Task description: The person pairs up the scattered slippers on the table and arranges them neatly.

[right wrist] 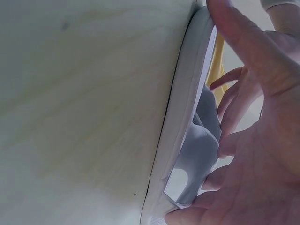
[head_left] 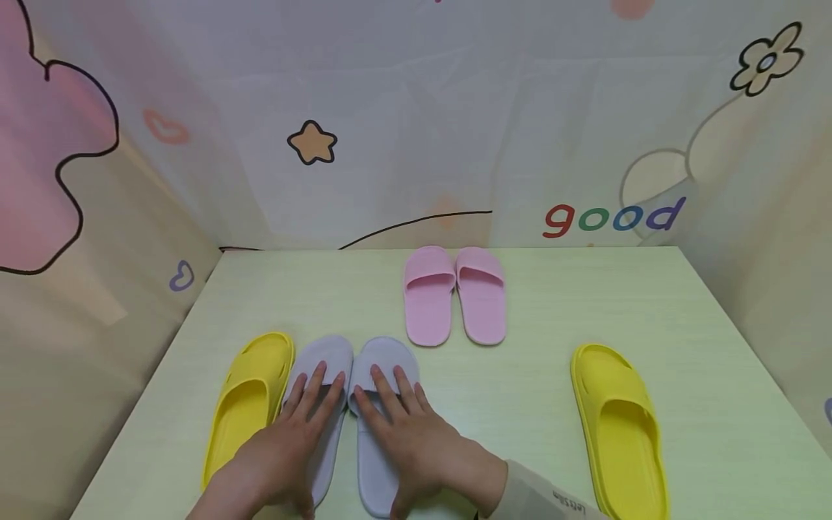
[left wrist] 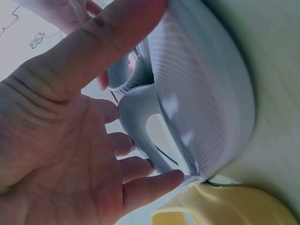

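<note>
Two pale grey-lilac slippers lie side by side on the table, toes pointing away from me. On the strap of the left grey slipper (head_left: 330,350) rest the spread fingers of my left hand (head_left: 282,444). My right hand (head_left: 416,440) lies over the right grey slipper (head_left: 388,352), its fingertips on the strap and its thumb back toward the heel. The left wrist view has my left palm (left wrist: 70,145) beside a grey slipper (left wrist: 211,89). In the right wrist view, fingers of my right hand (right wrist: 258,159) touch the strap above the pale sole edge (right wrist: 180,112).
A yellow slipper (head_left: 240,412) lies close against the left grey one; another yellow slipper (head_left: 627,433) lies far right. Two pink slippers (head_left: 429,310) sit together at the back of the pale green table (head_left: 539,303). A printed cloth (head_left: 416,144) rises behind and at both sides.
</note>
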`<action>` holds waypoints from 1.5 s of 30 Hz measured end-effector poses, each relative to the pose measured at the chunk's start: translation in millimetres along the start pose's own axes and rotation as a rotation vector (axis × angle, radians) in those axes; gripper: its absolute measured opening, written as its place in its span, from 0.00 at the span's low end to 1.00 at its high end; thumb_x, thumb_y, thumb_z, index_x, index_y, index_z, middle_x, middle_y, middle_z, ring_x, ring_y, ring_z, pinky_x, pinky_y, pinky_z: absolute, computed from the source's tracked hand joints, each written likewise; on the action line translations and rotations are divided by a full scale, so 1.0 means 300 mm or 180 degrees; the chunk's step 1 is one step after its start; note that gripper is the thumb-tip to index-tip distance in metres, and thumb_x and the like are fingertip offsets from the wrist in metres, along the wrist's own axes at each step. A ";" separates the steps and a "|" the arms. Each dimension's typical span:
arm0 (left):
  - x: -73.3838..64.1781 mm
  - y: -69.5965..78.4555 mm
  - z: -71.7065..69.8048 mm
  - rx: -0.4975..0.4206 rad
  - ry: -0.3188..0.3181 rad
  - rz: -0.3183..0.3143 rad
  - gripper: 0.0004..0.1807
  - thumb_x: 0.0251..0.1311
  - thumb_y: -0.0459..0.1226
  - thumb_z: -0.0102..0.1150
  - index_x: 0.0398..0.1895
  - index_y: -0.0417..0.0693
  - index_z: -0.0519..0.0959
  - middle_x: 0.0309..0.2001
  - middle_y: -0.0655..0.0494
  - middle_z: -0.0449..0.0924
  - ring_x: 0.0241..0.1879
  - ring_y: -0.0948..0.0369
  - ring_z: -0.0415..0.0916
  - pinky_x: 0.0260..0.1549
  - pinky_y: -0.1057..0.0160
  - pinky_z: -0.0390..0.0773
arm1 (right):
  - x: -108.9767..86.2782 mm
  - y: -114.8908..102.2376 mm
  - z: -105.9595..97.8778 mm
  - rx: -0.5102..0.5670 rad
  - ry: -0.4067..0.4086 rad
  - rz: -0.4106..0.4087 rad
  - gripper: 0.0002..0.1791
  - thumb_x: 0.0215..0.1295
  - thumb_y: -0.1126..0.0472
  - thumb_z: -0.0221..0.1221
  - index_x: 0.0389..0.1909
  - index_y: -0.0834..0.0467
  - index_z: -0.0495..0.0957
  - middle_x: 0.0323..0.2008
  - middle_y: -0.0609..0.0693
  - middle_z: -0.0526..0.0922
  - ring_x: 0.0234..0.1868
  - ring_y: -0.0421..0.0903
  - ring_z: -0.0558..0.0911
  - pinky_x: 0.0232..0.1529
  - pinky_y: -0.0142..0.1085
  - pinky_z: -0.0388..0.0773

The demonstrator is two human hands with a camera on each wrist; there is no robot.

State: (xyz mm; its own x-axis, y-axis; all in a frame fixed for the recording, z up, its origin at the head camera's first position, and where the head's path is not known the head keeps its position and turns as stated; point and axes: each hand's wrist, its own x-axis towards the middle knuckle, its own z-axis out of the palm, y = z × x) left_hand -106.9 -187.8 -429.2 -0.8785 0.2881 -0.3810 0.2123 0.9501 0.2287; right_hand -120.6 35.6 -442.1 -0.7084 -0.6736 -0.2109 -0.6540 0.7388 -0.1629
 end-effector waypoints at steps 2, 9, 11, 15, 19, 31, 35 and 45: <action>0.002 -0.003 -0.002 0.0005 0.0009 0.0017 0.94 0.08 0.53 0.94 0.86 0.57 0.40 0.85 0.45 0.24 0.83 0.35 0.34 0.65 0.35 0.73 | 0.003 0.002 -0.003 -0.0009 -0.0002 -0.0010 0.90 0.24 0.27 0.82 0.85 0.47 0.36 0.85 0.57 0.31 0.84 0.65 0.38 0.80 0.58 0.56; 0.017 -0.014 -0.013 -0.0012 -0.0043 -0.0002 0.93 0.11 0.52 0.94 0.86 0.56 0.39 0.85 0.46 0.22 0.83 0.35 0.33 0.65 0.36 0.74 | 0.019 0.012 -0.009 0.0000 -0.0009 -0.0039 0.91 0.22 0.26 0.82 0.85 0.47 0.35 0.85 0.57 0.30 0.84 0.66 0.38 0.80 0.58 0.56; 0.026 -0.018 -0.017 -0.0020 -0.0075 -0.0020 0.93 0.12 0.51 0.94 0.86 0.57 0.38 0.85 0.46 0.22 0.83 0.34 0.32 0.64 0.35 0.74 | 0.025 0.015 -0.010 0.0017 -0.0014 -0.0046 0.92 0.21 0.26 0.82 0.85 0.47 0.34 0.85 0.57 0.30 0.84 0.66 0.38 0.80 0.58 0.55; 0.039 -0.026 -0.025 -0.0018 -0.0113 -0.0034 0.93 0.13 0.52 0.94 0.86 0.58 0.37 0.85 0.46 0.21 0.82 0.34 0.31 0.63 0.34 0.74 | 0.035 0.021 -0.013 0.0036 -0.0019 -0.0051 0.92 0.21 0.26 0.82 0.85 0.47 0.33 0.85 0.57 0.29 0.84 0.66 0.37 0.80 0.59 0.54; 0.045 -0.031 -0.030 0.0015 -0.0113 -0.0023 0.93 0.12 0.51 0.94 0.86 0.57 0.38 0.85 0.45 0.22 0.83 0.34 0.31 0.63 0.35 0.75 | 0.047 0.024 -0.016 0.0066 -0.0034 -0.0057 0.92 0.23 0.27 0.83 0.85 0.47 0.33 0.85 0.58 0.29 0.84 0.67 0.36 0.81 0.59 0.52; 0.074 -0.043 -0.059 0.0060 -0.0161 -0.0003 0.92 0.15 0.51 0.94 0.86 0.55 0.35 0.84 0.43 0.20 0.82 0.33 0.31 0.68 0.33 0.69 | 0.087 0.041 -0.023 0.0065 -0.0051 -0.0032 0.92 0.24 0.27 0.82 0.85 0.47 0.31 0.84 0.57 0.26 0.84 0.66 0.35 0.81 0.59 0.52; 0.079 -0.045 -0.069 0.0068 -0.0168 -0.0011 0.92 0.17 0.50 0.94 0.86 0.55 0.35 0.84 0.43 0.20 0.82 0.33 0.31 0.67 0.32 0.69 | 0.099 0.042 -0.032 0.0086 -0.0073 -0.0022 0.91 0.24 0.27 0.82 0.85 0.47 0.31 0.84 0.57 0.26 0.84 0.65 0.35 0.81 0.58 0.51; 0.115 -0.057 -0.088 0.0165 -0.0239 -0.0039 0.92 0.17 0.53 0.93 0.86 0.54 0.34 0.84 0.42 0.18 0.82 0.32 0.31 0.66 0.32 0.70 | 0.137 0.056 -0.040 0.0187 -0.0119 0.0000 0.92 0.24 0.27 0.83 0.85 0.48 0.30 0.84 0.58 0.24 0.84 0.67 0.34 0.80 0.62 0.49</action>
State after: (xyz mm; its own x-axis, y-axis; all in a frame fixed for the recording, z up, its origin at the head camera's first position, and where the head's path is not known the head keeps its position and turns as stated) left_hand -152.1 -197.2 -422.5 -0.8471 0.2827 -0.4501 0.2253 0.9579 0.1778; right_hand -163.8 20.1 -442.1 -0.6973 -0.6731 -0.2464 -0.6365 0.7395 -0.2191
